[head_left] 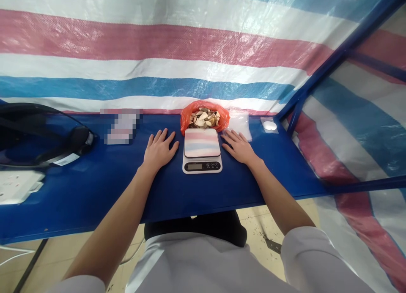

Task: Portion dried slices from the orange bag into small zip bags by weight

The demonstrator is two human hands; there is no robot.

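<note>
My left hand (159, 150) lies flat on the blue table with its fingers spread, just left of a digital kitchen scale (202, 166). On the other side of the scale, my right hand (238, 146) rests palm down, fingers apart, its fingertips at the edge of some clear plastic bags (240, 120). The scale has a shiny, reflective top plate and a blank-looking display. Directly behind it sits an open red plastic bag (185, 119) filled with dried, pale brown sliced pieces (204, 117), perhaps mushrooms. Neither hand holds anything.
A small clear bag with a white rounded object (270, 126) lies at the right. On the left are a black headset-like device (80, 141), a white power strip (19, 185) and a blurred-out item (122, 126). Striped sheeting (158, 43) and a blue frame bar (336, 58) enclose the table (203, 195).
</note>
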